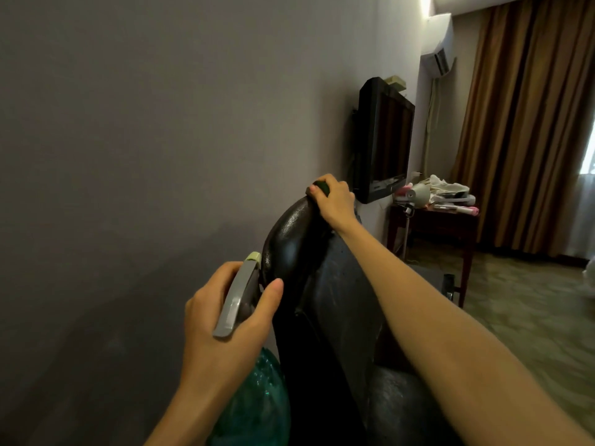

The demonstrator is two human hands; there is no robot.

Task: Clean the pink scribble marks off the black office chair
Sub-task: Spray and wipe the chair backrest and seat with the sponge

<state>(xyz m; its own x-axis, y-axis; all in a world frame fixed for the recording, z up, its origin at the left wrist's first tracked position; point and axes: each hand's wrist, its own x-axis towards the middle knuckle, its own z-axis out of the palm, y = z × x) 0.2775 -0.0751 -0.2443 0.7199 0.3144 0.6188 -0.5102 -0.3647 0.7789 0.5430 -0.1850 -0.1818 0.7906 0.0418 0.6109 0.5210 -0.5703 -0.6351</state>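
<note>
The black office chair (335,304) fills the lower middle, its glossy headrest (289,239) rising toward the wall. My left hand (225,320) grips the grey trigger head of a green spray bottle (254,403), with the nozzle close to the headrest. My right hand (333,201) reaches over the top of the headrest and holds a small dark green thing (322,187), perhaps a sponge or cloth, against the chair. No pink marks show from this angle.
A plain grey wall (161,140) stands close on the left. A black TV (384,140) hangs on it beyond the chair. A dark wooden table (450,226) with clutter, brown curtains (521,123) and an air conditioner (439,46) are at the right.
</note>
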